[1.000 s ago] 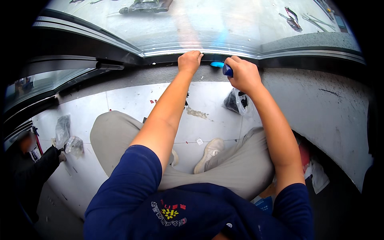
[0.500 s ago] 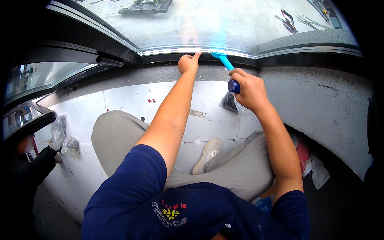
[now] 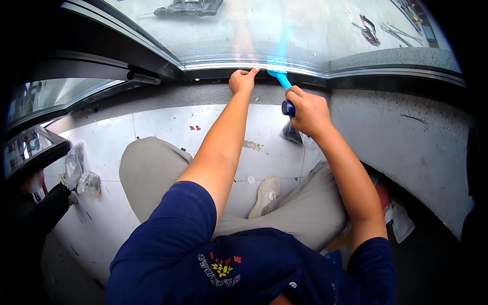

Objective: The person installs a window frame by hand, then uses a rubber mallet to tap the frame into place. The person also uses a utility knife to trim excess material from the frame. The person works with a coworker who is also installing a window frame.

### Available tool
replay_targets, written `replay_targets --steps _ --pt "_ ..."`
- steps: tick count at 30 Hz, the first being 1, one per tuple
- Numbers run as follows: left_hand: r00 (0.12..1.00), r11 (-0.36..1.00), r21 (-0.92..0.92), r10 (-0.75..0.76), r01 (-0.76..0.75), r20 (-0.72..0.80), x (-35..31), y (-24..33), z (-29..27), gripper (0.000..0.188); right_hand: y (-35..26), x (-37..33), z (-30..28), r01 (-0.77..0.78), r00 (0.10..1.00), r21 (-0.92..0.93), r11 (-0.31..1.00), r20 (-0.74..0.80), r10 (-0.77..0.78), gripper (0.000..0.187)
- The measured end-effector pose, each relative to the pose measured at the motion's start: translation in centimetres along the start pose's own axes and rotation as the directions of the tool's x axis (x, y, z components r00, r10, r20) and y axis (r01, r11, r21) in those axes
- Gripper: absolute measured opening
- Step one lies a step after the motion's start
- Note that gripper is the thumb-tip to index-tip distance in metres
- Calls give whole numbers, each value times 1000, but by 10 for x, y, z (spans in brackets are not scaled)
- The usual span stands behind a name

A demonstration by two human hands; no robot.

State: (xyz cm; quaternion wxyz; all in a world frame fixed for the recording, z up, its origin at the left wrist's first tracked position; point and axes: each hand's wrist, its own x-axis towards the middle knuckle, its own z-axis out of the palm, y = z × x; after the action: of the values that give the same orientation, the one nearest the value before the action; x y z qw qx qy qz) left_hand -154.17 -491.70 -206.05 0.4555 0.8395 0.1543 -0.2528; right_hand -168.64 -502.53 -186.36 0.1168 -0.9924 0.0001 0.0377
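My right hand [image 3: 309, 110] is closed round the dark blue handle of a bright blue scraper-like hand tool [image 3: 280, 78]. The tool's widened end meets the bottom edge of a large glass pane [image 3: 305, 35], where the black window frame [image 3: 208, 74] begins. To its left, my left hand [image 3: 242, 82] has its fingers curled and its thumb pressed on the same seam. Whatever lies under those fingers is too small to make out. Both the hand and the tool show as faint reflections in the glass.
Beyond the glass lie a power drill [image 3: 188, 7] and a red-and-black tool [image 3: 367, 30]. Clear plastic bags [image 3: 74, 165] sit on the tiled floor [image 3: 109, 132] at left; a dark bag [image 3: 292, 133] lies below my right hand. A grey sill wall [image 3: 406, 132] bounds the right side.
My right hand and the blue tool have shifted a little left along the seam, with the handle steeper. My left hand stays at the seam. The view has moved slightly.
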Motion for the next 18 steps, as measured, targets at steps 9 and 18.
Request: replay_targets --steps 9,18 --pt "998 998 6 -54 54 -7 4 7 1 50 30 75 -49 49 998 -15 999 29 -49 18" --pt "994 992 79 -102 98 47 9 14 -1 46 46 80 -56 -10 989 40 999 148 4 19"
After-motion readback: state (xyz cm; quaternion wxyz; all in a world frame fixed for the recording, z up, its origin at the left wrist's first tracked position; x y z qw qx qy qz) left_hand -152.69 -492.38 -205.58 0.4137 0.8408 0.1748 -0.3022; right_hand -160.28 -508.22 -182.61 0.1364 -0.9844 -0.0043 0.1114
